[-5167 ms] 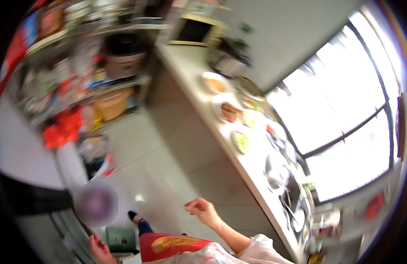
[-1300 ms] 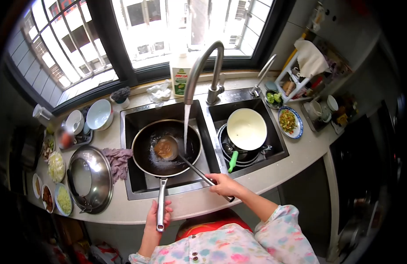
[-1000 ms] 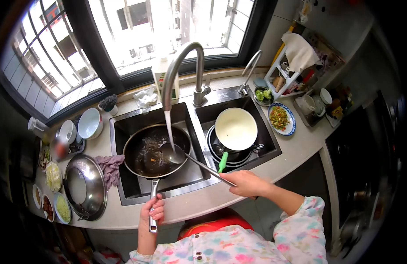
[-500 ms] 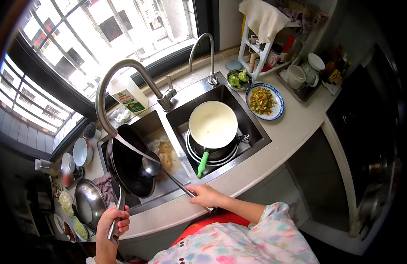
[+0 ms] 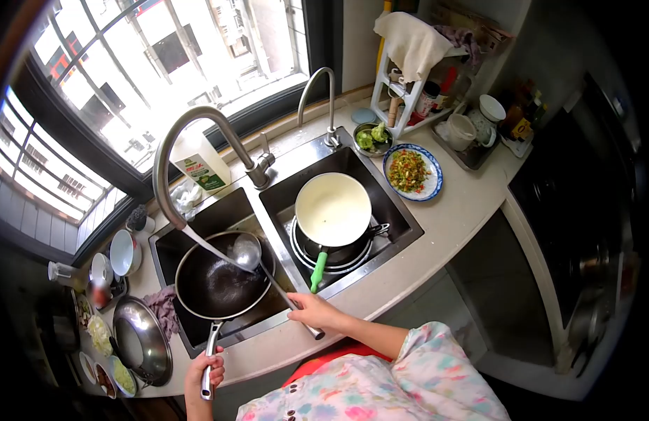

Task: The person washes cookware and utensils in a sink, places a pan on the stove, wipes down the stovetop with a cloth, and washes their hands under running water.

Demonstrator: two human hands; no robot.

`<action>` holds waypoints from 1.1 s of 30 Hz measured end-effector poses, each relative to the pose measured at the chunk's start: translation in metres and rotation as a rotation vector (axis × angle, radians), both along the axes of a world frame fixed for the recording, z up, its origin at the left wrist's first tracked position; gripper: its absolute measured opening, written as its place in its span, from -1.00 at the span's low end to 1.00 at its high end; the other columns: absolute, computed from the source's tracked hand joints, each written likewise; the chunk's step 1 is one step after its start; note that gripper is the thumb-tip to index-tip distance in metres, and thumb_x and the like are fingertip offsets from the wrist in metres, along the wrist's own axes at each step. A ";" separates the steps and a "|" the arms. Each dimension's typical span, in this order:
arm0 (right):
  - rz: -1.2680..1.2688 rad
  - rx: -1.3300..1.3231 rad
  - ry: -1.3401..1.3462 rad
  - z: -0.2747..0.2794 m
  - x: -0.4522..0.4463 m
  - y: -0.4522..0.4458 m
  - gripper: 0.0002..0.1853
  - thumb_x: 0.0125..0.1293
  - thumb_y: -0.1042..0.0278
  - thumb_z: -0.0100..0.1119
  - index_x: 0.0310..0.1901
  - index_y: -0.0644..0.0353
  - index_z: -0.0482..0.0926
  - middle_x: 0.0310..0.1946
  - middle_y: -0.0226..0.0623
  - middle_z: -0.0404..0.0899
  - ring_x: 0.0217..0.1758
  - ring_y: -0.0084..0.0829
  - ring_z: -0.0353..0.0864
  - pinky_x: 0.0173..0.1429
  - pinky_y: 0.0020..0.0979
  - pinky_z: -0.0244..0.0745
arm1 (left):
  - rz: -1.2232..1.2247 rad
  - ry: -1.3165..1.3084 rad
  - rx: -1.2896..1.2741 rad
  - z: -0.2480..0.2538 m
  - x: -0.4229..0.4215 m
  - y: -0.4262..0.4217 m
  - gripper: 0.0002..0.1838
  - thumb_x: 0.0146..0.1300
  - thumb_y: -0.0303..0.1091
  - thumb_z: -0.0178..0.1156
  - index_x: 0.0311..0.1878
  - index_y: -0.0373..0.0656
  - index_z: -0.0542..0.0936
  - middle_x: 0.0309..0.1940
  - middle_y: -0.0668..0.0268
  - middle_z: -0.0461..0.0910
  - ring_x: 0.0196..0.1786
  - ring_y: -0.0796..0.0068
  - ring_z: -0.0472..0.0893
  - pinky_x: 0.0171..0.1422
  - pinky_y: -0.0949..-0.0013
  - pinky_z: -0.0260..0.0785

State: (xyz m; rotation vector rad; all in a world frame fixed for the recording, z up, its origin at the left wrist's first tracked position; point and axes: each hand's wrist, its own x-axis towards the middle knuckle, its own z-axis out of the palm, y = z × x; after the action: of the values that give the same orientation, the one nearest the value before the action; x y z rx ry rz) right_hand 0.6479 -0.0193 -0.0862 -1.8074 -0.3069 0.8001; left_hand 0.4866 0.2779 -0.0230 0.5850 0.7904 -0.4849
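Note:
My left hand [image 5: 205,372] is wrapped round the metal handle of a dark wok [image 5: 216,284], which sits level over the left sink basin. In my right hand [image 5: 314,313] is the long handle of a metal ladle [image 5: 244,252], its bowl inside the wok. Water streams from the tall curved faucet [image 5: 171,151] down to the wok and ladle. In the right basin, a cream pot [image 5: 333,209] with a green handle [image 5: 319,271] rests on other stacked cookware.
A blue-rimmed plate [image 5: 432,184] of chopped vegetables and a bowl of broccoli [image 5: 372,137] stand right of the sink. At left are a metal pan [image 5: 145,344], a purple cloth [image 5: 162,309] and several bowls. A black stove [image 5: 573,189] lies far right.
The wok has gone from steeply tilted to level, its inside now facing up. My left hand has moved down and slightly right with its handle, and the ladle has stayed in the wok.

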 end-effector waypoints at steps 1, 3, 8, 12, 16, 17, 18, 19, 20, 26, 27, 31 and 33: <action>0.010 0.005 -0.054 0.002 0.003 0.004 -0.50 0.09 0.22 0.09 0.09 0.19 0.36 -0.46 -0.13 0.51 -0.41 -0.32 0.52 -0.31 -0.34 0.39 | -0.148 0.009 0.247 0.000 -0.004 -0.003 -0.67 0.10 -0.46 0.02 -0.03 -0.27 0.32 -0.61 0.28 0.35 -0.75 0.56 0.32 -0.73 0.46 0.22; 0.115 -0.107 -0.144 0.018 0.016 -0.001 -0.54 0.19 0.13 -0.02 0.03 0.27 0.37 -0.17 0.09 0.49 -0.10 0.00 0.47 -0.03 -0.16 0.36 | -0.356 0.018 0.577 -0.013 -0.013 -0.003 -0.63 0.09 -0.46 0.09 -0.01 -0.23 0.29 -0.64 0.28 0.39 -0.75 0.49 0.40 -0.69 0.40 0.32; -0.574 -0.267 -0.700 -0.005 0.102 -0.075 -0.65 0.16 0.29 0.07 -0.08 0.35 0.45 -0.18 0.01 0.49 -0.08 -0.07 0.45 0.04 -0.22 0.32 | -0.305 0.026 0.861 -0.026 -0.023 -0.011 -0.45 0.08 -0.44 0.14 0.15 -0.23 0.22 -0.55 0.25 0.44 -0.64 0.45 0.46 -0.57 0.38 0.36; -0.739 -0.518 -0.435 -0.061 0.172 -0.136 -0.60 0.22 0.17 -0.09 -0.07 0.32 0.47 -0.12 -0.01 0.50 0.03 -0.13 0.44 0.06 -0.25 0.31 | -0.450 -0.033 1.601 -0.049 -0.023 -0.004 -0.33 -0.04 -0.42 0.22 0.19 -0.24 0.22 -0.33 0.16 0.47 -0.26 0.30 0.50 -0.17 0.29 0.37; -0.820 -0.411 -0.049 -0.128 0.214 -0.164 -0.65 0.15 0.25 -0.11 -0.17 0.30 0.54 -0.20 -0.02 0.55 -0.08 -0.14 0.52 -0.06 -0.29 0.38 | -0.292 -0.328 1.750 -0.004 0.048 -0.060 -0.50 -0.03 -0.51 0.17 0.07 -0.26 0.37 -0.09 0.12 0.46 -0.05 0.29 0.49 0.00 0.34 0.32; -0.836 -0.380 0.060 -0.154 0.223 -0.169 -0.67 0.13 0.27 -0.10 -0.20 0.30 0.55 -0.22 -0.01 0.56 -0.13 -0.14 0.55 -0.11 -0.30 0.40 | -0.245 -0.351 1.649 0.006 0.070 -0.081 -0.53 -0.02 -0.53 0.16 0.05 -0.27 0.40 -0.08 0.13 0.46 -0.03 0.30 0.49 0.01 0.34 0.32; -0.754 -0.482 -0.017 -0.174 0.227 -0.171 -0.67 0.08 0.27 -0.03 -0.21 0.30 0.56 -0.27 0.00 0.57 -0.24 -0.16 0.57 -0.17 -0.29 0.43 | -0.279 -0.414 1.573 0.009 0.089 -0.096 -0.55 -0.01 -0.53 0.16 0.03 -0.28 0.41 -0.07 0.16 0.46 -0.02 0.33 0.48 0.01 0.36 0.34; -0.674 -0.592 0.002 -0.167 0.225 -0.167 -0.64 0.07 0.22 0.05 -0.22 0.35 0.57 -0.25 0.02 0.56 -0.20 -0.18 0.57 -0.12 -0.27 0.42 | -0.279 -0.549 1.529 0.010 0.110 -0.115 -0.58 0.00 -0.53 0.16 0.01 -0.30 0.43 -0.08 0.18 0.46 -0.02 0.35 0.48 0.01 0.39 0.35; -0.681 -0.552 0.075 -0.182 0.227 -0.165 -0.58 0.06 0.16 0.09 -0.19 0.39 0.55 -0.20 0.07 0.54 -0.12 -0.14 0.55 -0.06 -0.27 0.40 | -0.272 -0.600 1.448 0.008 0.131 -0.133 -0.60 0.03 -0.53 0.16 0.01 -0.30 0.43 -0.09 0.18 0.46 -0.03 0.39 0.48 0.02 0.43 0.36; -0.558 -0.631 0.134 -0.150 0.201 -0.136 -0.34 0.09 -0.05 0.01 0.01 0.46 0.39 0.10 0.19 0.30 0.24 -0.02 0.23 0.24 -0.25 0.19 | -0.274 -0.347 1.030 -0.071 0.242 -0.211 -0.40 0.06 -0.39 0.14 0.19 -0.34 0.24 0.11 0.00 0.32 0.15 0.24 0.37 0.16 0.34 0.25; -0.609 -0.597 0.170 -0.143 0.201 -0.137 -0.39 0.12 -0.01 -0.02 0.00 0.45 0.41 0.10 0.18 0.30 0.24 -0.02 0.23 0.23 -0.25 0.19 | -0.225 -0.253 1.018 -0.092 0.257 -0.217 -0.37 0.06 -0.38 0.13 0.21 -0.34 0.20 0.13 -0.02 0.30 0.16 0.23 0.36 0.19 0.32 0.23; -0.767 -0.500 0.275 -0.169 0.210 -0.157 -0.62 0.18 0.26 -0.08 -0.03 0.29 0.47 0.04 0.06 0.39 0.16 -0.03 0.34 0.18 -0.16 0.26 | -0.104 -0.046 0.943 -0.145 0.298 -0.227 -0.49 0.03 -0.47 0.10 0.11 -0.28 0.29 -0.15 0.16 0.47 -0.26 0.39 0.54 -0.34 0.44 0.43; -0.514 -0.706 0.113 -0.127 0.203 -0.157 -0.68 0.17 0.35 -0.07 -0.07 0.27 0.50 0.00 0.05 0.42 0.12 -0.02 0.37 0.14 -0.16 0.32 | -0.166 -0.065 0.845 -0.148 0.307 -0.233 -0.58 0.00 -0.52 0.07 0.02 -0.27 0.36 -0.25 0.20 0.51 -0.37 0.43 0.56 -0.50 0.48 0.42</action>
State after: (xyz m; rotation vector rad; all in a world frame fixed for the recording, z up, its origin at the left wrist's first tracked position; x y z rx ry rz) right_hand 0.8507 -0.1763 -0.2130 -2.3295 0.5711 0.6727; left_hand 0.7936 0.0450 -0.1706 1.4504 0.8759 -0.2613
